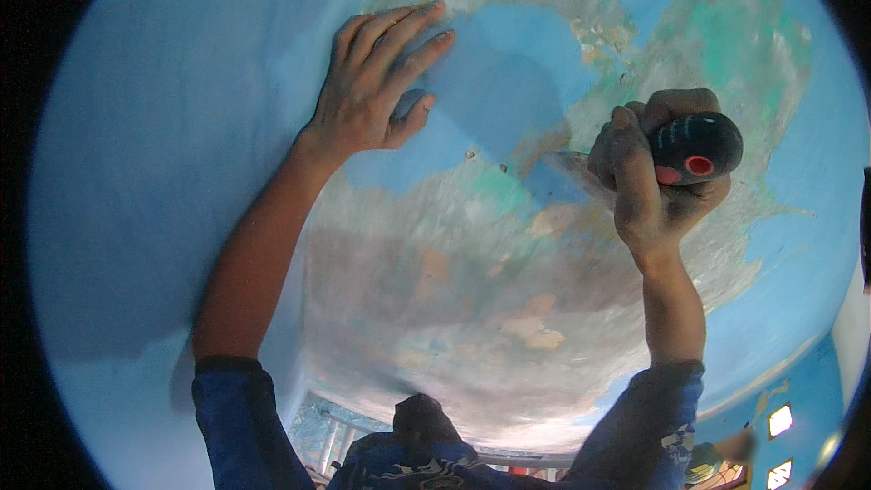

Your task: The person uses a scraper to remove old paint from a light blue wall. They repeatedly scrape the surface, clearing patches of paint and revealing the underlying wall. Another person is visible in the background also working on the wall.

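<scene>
My right hand (pixel 640 177) is closed around the thick black-and-red handle of a scraper (pixel 697 145). Its thin metal blade (pixel 581 168) slants out past my fingers to the left, close to the wall; whether its edge touches the surface I cannot tell. Blue paint on this wall (pixel 517 54) is patchy, with grey, tan and green layers bare around it. My left hand (pixel 372 82) holds nothing and rests against the blue paint, fingers stretched and thumb apart.
An unbroken blue wall (pixel 172 172) meets the patchy one along my left arm. Small dark holes dot the surface between my hands. At the lower right are bright window openings (pixel 780 422) and, partly visible, another person (pixel 712 463).
</scene>
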